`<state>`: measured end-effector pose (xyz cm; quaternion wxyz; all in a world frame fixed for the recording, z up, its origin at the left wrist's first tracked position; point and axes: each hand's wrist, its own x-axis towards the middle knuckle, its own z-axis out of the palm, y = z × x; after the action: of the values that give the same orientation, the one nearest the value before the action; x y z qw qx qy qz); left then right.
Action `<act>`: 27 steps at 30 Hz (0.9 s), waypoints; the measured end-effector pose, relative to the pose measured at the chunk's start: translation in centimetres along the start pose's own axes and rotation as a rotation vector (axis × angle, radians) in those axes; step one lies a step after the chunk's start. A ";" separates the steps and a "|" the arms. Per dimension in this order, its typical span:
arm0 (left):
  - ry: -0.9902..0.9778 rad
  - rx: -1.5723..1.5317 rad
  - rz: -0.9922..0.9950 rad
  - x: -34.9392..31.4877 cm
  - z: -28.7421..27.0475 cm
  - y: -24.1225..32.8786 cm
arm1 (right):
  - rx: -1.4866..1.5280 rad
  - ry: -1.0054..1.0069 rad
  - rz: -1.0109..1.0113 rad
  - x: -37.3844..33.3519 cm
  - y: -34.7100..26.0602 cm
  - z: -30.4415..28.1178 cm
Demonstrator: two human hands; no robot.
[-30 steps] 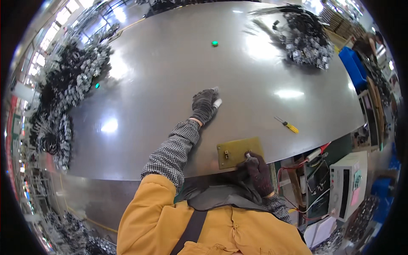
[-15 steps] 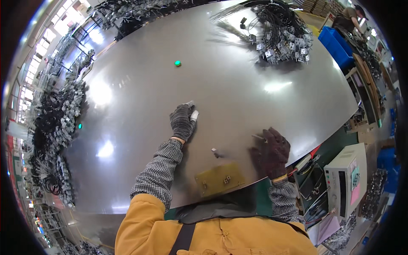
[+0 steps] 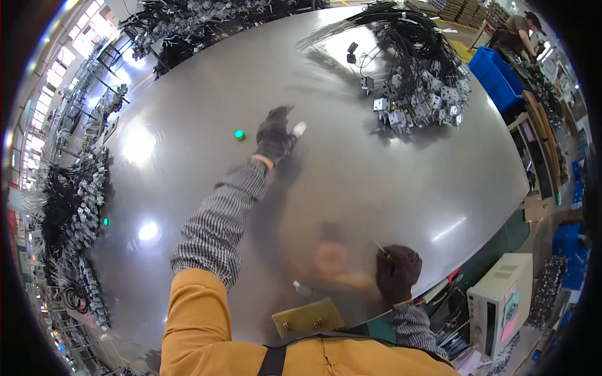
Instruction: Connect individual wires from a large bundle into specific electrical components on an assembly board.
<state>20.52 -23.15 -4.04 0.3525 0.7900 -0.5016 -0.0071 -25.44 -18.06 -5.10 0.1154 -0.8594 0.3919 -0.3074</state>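
Note:
My left hand (image 3: 274, 135), in a grey glove with white wrapping on the thumb, reaches far over the metal tabletop (image 3: 338, 169). Its fingers are apart and nothing shows in them. Nearest to it is a green dot (image 3: 239, 135) on the surface. At the near right edge my right hand (image 3: 399, 271), in a dark maroon glove, is closed round a thin pointed metal tool (image 3: 379, 247); the fingers hide most of it. A brass-coloured plate (image 3: 308, 316) with small fittings lies near my body. Beyond it sits a small white-tipped piece (image 3: 301, 288), too blurred to name.
A bundle of black cables with silver metal boxes (image 3: 417, 103) lies at the far right. More cable heaps (image 3: 75, 213) line the left. A blue bin (image 3: 495, 78) and another person (image 3: 520, 34) are beyond, and a boxy instrument (image 3: 498, 307) stands at right.
My left hand has reached farther forward, toward the cable bundle. The view has shifted, so the plate and right hand appear lower. The right hand keeps its grip on the tool.

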 end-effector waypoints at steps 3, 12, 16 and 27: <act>-0.013 0.239 0.157 8.3 0.6 0.8 | 0.072 -0.244 0.105 2.0 -0.4 -1.2; 0.014 0.316 0.306 27.8 5.9 4.5 | 0.022 -0.185 0.074 2.1 0.2 -0.3; -0.063 0.210 0.259 33.9 7.7 7.6 | 0.026 -0.226 0.089 1.2 1.1 -0.3; -0.401 0.246 -0.011 37.9 12.3 7.9 | 0.091 -0.249 0.143 2.6 1.6 0.2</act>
<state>28.65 -62.11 4.11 0.1466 0.8124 -0.5546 -0.1046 -24.97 -21.09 -4.88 0.2236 -0.8546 0.4204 -0.2071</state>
